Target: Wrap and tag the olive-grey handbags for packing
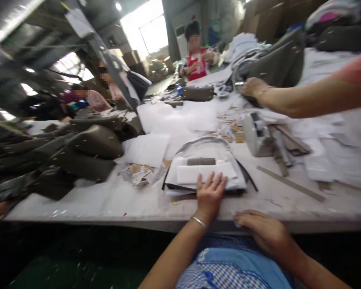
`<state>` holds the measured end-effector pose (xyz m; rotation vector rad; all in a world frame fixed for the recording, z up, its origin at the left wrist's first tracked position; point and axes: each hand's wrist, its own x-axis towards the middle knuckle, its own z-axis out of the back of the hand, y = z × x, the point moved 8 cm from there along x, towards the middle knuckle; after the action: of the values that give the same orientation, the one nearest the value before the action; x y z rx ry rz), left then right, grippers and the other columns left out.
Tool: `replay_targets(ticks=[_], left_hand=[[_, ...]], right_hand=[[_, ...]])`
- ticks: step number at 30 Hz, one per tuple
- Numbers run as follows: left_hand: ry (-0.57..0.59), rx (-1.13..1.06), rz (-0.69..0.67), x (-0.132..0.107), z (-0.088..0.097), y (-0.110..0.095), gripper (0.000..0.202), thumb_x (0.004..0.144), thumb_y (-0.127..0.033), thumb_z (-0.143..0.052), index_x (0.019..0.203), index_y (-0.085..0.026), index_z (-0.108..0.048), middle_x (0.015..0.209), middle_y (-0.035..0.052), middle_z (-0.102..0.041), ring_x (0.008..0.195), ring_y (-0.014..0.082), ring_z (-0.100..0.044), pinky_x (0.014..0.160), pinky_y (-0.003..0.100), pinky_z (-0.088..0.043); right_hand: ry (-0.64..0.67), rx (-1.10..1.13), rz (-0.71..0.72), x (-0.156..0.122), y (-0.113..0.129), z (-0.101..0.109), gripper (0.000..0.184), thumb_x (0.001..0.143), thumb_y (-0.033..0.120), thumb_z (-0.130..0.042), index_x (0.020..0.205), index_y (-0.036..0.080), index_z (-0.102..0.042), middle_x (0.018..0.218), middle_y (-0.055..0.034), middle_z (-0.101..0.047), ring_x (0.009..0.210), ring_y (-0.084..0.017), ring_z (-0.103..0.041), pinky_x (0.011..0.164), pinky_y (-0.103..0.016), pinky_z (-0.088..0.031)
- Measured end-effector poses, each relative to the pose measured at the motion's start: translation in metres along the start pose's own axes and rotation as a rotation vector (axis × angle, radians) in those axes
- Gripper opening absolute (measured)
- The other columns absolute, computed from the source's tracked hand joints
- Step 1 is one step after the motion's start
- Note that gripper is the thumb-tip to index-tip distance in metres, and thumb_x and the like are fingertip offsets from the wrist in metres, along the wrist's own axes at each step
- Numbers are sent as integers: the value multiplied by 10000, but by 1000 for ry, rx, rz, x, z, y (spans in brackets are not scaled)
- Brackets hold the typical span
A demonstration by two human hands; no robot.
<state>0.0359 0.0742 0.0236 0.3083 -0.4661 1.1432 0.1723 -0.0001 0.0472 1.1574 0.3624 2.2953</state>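
Observation:
A flat bag point(210, 142) with a grey curved rim and white wrapping lies near the table's front edge. Across its middle sits a white padding strip point(204, 173), with a short olive-grey piece point(201, 161) just behind it. My left hand point(211, 192) is open, its spread fingers resting on the strip and the bag's near side. At the table edge, to the right, my right hand point(263, 230) has its fingers held together. A small pale bit shows at its fingertips, too blurred to name.
Dark olive bags point(87, 150) are heaped on the left. A white tape dispenser point(255, 134) stands right of the bag, near a long flat strip point(290, 183). A co-worker's arm point(307, 92) reaches in from the right to another bag point(276, 60). Scraps point(140, 172) lie about.

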Motion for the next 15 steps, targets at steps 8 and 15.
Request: replay_targets(ticks=[8, 15], left_hand=[[-20, -95, -14, -2, 8, 1, 439, 975, -306, -566, 1408, -304, -489, 1378, 39, -608, 1363, 232, -472, 1213, 599, -173], [-31, -59, -11, -1, 11, -1, 449, 952, -249, -601, 1389, -303, -514, 1325, 45, -640, 1252, 218, -561, 1197, 589, -262]], right_hand=[[46, -33, -24, 38, 6, 12, 259, 949, 51, -458, 1034, 220, -637, 976, -21, -765, 882, -146, -730, 899, -273, -562], [79, -107, -92, 81, -28, 20, 166, 969, 168, -548, 929, 248, -688, 888, 6, -767, 834, -174, -717, 851, -301, -543]])
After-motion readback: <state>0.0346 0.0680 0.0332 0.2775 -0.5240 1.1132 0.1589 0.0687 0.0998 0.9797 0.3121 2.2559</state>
